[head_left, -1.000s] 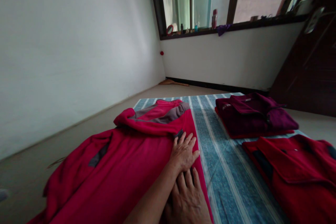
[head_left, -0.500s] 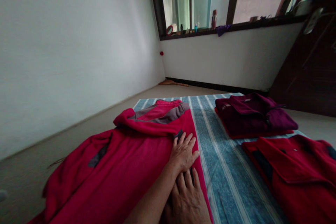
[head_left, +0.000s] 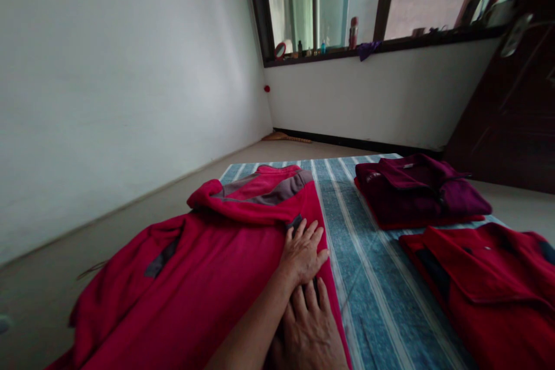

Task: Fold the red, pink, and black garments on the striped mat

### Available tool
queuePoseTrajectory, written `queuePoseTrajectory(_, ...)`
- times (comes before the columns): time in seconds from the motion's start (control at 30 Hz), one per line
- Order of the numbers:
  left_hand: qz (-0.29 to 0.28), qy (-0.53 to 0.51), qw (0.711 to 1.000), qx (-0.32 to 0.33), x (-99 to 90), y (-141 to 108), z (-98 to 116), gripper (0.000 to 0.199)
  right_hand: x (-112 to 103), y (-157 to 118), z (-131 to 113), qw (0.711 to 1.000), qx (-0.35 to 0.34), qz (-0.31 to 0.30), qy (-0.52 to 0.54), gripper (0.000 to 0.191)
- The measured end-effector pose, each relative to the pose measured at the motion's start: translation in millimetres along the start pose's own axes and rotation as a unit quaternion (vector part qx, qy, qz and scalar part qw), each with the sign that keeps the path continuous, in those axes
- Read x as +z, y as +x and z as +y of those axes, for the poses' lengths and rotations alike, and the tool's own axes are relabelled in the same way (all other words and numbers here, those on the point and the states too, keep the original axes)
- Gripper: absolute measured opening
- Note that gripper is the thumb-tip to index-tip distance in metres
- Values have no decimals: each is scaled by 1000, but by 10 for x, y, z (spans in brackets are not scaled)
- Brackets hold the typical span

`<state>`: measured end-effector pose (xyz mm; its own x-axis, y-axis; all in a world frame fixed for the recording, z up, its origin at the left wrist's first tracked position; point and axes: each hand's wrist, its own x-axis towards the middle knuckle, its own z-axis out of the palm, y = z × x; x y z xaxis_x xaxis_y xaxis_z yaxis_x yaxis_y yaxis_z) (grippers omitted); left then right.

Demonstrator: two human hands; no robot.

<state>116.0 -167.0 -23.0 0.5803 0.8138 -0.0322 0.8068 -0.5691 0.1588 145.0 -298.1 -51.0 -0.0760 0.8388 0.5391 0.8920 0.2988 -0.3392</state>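
A pinkish-red fleece jacket (head_left: 217, 277) with grey panels is spread over the striped cloth, its collar end at the far side. One sleeve hangs out to the left, with a grey patch on it. My left hand (head_left: 304, 250) lies flat near the jacket's right edge, fingers spread, beside a small dark patch. Just below it, my right hand (head_left: 313, 324) rests palm down on the same edge, fingers stretched forward. Part of the right hand, including its thumb, is hidden behind my left forearm. Neither hand grips the fabric.
To the right lie a folded purple garment (head_left: 416, 193) on red cloth and a folded red garment (head_left: 489, 283). Blue-and-white striped cloth (head_left: 359, 266) covers the surface beneath. A wall (head_left: 108, 81) stands left, a dark door (head_left: 507, 115) right, and a windowsill with bottles behind.
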Motion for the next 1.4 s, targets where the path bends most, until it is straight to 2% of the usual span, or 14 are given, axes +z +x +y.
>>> queuePoseTrajectory(0.37,6,4,1000,3,23,3,-15,61,24,16,2,1000,4,7,1,50)
queuePoseTrajectory(0.67,8,-26,1000,-8,-33,-18,31,58,6,0,1,1000,8,-17,5,49)
queuePoseTrajectory(1.0,8,-5,1000,1,21,5,-11,60,8,18,-12,999,-4,41,-5,47)
queuePoseTrajectory(1.23,11,-9,1000,-1,32,6,-17,60,39,-6,-3,1000,3,18,-5,50)
queuePoseTrajectory(1.4,18,-20,1000,-1,11,-1,-7,59,98,-16,11,999,1,38,-14,53)
